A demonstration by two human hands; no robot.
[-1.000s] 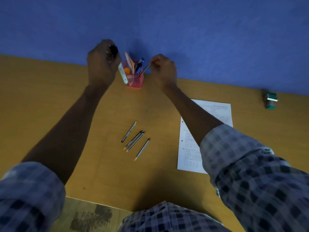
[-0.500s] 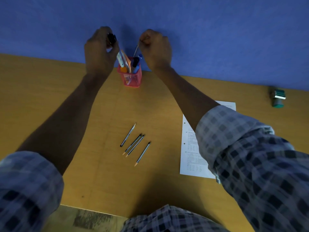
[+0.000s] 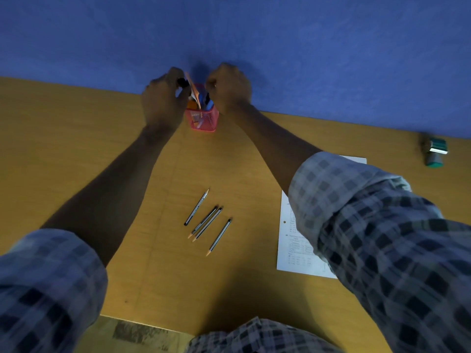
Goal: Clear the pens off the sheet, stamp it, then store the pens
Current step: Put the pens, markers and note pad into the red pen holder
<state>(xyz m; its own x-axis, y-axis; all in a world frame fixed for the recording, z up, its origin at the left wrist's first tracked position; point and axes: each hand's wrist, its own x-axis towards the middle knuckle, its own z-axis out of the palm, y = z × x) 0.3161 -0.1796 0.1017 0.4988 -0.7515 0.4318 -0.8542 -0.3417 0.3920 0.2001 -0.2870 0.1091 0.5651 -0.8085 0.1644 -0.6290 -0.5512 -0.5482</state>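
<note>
**Crowded pen cup could tip**

Both hands have dropped to the cup's rim. Left hand [image 3: 163, 105] curls its fingers round a dark marker; right hand [image 3: 229, 87] is closed, its contents hidden. On the worktop [image 3: 76, 138], the sheet [image 3: 288, 240] lies cleared, four pencils [image 3: 207, 221] unstored. Forcing items in may topple the pink mesh cup [image 3: 202, 121].

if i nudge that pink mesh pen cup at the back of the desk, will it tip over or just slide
The pink mesh cup looks light, being thin wire mesh, so it would probably slide easily on the smooth desk. It may tip, though: its contents stand taller than the rim, putting weight up high. A low push should be safer.
</note>
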